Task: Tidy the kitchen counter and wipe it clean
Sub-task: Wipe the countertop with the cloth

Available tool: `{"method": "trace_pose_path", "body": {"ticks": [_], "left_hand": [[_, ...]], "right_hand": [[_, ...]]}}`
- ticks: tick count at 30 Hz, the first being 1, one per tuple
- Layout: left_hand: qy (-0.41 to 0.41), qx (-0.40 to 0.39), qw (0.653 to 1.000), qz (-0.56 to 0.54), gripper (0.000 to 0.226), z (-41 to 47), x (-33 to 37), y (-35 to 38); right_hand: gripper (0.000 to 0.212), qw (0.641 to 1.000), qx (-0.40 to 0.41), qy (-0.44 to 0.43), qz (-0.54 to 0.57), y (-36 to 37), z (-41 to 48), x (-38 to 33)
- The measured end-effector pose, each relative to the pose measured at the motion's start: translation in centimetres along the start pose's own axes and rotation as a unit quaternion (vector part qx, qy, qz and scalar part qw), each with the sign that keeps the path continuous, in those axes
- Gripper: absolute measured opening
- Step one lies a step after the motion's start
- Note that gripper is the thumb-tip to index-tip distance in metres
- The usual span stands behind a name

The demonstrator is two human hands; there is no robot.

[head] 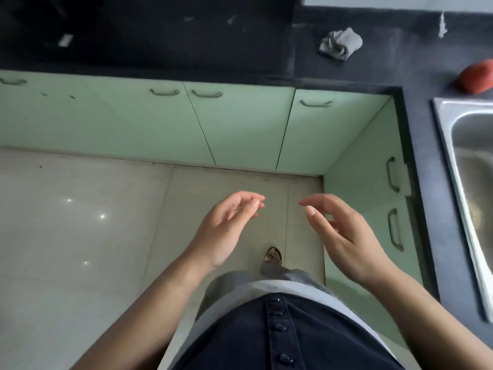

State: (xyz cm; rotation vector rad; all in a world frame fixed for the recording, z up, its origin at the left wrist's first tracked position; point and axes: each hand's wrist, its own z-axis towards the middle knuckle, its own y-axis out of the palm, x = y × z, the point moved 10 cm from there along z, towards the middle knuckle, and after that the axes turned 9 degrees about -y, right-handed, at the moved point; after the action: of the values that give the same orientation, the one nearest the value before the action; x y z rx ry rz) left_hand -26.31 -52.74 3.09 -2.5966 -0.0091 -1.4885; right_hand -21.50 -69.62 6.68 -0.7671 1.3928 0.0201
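Your left hand (225, 228) and right hand (344, 236) hang in front of you above the pale tiled floor (80, 222), palms turned toward each other, fingers loosely spread and curled, holding nothing. The two hands are apart, with a gap between their fingertips.

The dark counter (346, 73) runs across the far side and bends down the right side toward you. A crumpled grey cloth (340, 44) lies on it at the far right, well apart from both of your hands. To the right of the cloth, near the frame edge, a red-orange object (477, 78) rests on the counter just beyond the far corner of the steel sink (453, 124); it is too blurred to identify. A few pale streaks and smears show on the counter's surface, far and right.

Below the counter stand light green cabinet doors (240, 124) with metal handles. One sandalled foot (273, 255) shows on the floor between your forearms.
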Motion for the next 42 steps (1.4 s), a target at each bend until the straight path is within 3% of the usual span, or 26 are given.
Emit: {"method": "trace_pose_path", "body": {"ticks": [8,12,18,24,31,34,38,42], "left_hand": [[0.011,-0.018,1.000,0.014,0.027,14.1,7.3,-3.5],[0.012,-0.026,0.995,0.096,0.025,23.7,9.9,-6.4],[0.075,-0.022,0.953,0.293,0.026,37.5,16.5,-9.1],[0.098,-0.027,0.903,0.418,0.041,48.0,17.6,-7.9],[0.113,0.012,0.819,0.563,0.061,53.0,15.7,-5.5],[0.116,0.023,0.809,0.575,0.061,53.6,15.1,-5.0],[0.132,0.045,0.801,0.582,0.060,53.6,14.7,-5.1],[0.125,0.060,0.814,0.563,0.060,53.6,14.6,-5.1]], "right_hand": [[0.025,1.000,0.001,0.014,-0.001,-2.3,15.0,2.0],[0.032,0.999,0.032,0.026,-0.025,-3.3,24.0,3.4],[0.024,0.993,0.082,0.044,-0.073,-5.9,37.3,4.8],[0.028,0.977,0.125,0.102,-0.140,-9.9,46.5,10.2],[0.039,0.927,0.161,0.193,-0.277,-15.5,52.2,17.0],[0.039,0.901,0.160,0.219,-0.339,-17.3,53.1,19.1],[0.049,0.874,0.070,0.279,-0.391,-16.3,53.2,23.2],[0.061,0.872,0.048,0.244,-0.421,-14.5,52.4,23.4]]}}
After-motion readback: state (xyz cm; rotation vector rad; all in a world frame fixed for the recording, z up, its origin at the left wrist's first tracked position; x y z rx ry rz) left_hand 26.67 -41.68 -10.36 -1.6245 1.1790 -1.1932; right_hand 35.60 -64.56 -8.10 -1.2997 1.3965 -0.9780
